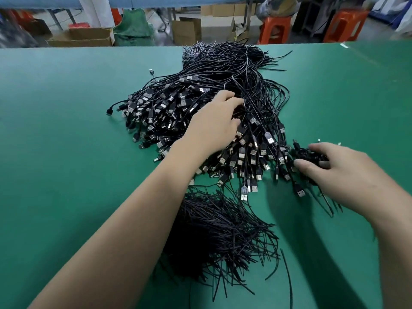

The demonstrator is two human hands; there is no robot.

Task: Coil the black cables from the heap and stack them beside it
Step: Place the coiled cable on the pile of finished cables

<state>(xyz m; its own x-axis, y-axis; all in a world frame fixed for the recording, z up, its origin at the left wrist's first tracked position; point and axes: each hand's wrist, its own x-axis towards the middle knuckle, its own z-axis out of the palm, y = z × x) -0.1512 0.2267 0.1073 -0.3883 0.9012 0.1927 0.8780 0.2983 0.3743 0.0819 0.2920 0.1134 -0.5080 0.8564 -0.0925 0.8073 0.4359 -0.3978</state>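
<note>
A big heap of black USB cables [200,90] lies on the green table [66,130], plugs fanned toward me. My left hand [214,123] reaches into the middle of the heap, its fingertips buried among the cables; what they hold is hidden. My right hand [343,172] rests at the heap's right edge, fingers curled over a small coiled cable bundle [310,153].
A pile of short black tie wires [218,237] lies near the front edge, under my left forearm. Beyond the table's far edge stand cardboard boxes [187,32], orange stools [274,27] and a green bag [131,30].
</note>
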